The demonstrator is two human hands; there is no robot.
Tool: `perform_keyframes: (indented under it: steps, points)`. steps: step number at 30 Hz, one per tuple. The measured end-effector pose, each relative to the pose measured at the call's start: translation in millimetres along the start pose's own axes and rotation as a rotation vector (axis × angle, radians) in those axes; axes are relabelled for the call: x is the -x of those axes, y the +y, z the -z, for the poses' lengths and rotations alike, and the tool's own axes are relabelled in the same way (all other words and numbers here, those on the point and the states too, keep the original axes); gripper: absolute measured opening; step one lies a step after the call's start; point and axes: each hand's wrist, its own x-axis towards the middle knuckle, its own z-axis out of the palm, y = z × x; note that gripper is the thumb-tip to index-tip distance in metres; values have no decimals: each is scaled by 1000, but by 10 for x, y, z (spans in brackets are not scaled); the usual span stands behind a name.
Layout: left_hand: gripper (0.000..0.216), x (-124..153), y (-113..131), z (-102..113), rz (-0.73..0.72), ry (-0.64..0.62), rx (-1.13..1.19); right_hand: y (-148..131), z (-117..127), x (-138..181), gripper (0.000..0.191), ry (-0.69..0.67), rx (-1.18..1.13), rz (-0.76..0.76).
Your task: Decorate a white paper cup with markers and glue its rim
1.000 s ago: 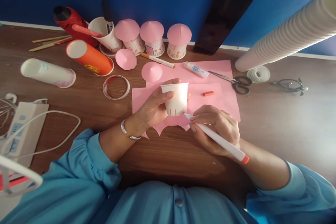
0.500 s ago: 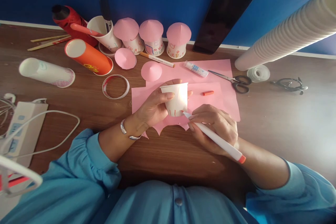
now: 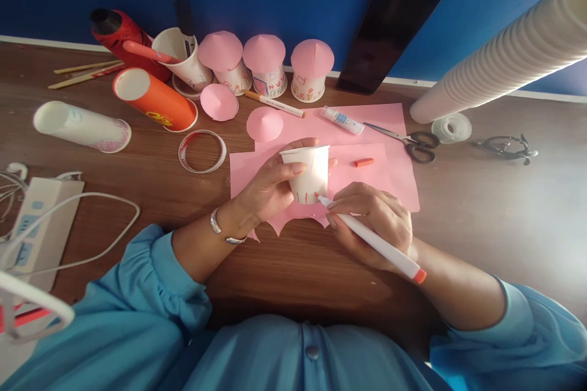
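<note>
My left hand is wrapped round a white paper cup, thumb on its near side. Short orange-red strokes mark the cup's lower edge. In my right hand is a white marker with an orange end, its tip at the cup's lower right. An orange cap lies apart on the pink paper, beyond the right hand. Close to the left hand sits a pink paper cone.
Pink-roofed decorated cups stand along the blue wall. Scissors, a glue tube and an orange marker lie at the back. A tape roll is at left, a tall stack of paper cups at right, a power strip front left.
My right hand and the marker have shifted slightly left along the cup's lower edge. The left hand and the cup have barely moved.
</note>
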Motion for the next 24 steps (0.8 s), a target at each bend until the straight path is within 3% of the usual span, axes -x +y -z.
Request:
perform_keyframes:
  steps: [24]
  points:
    - [63,4,-20,19,-15,100,36,8,31,5,23,16,-90,14]
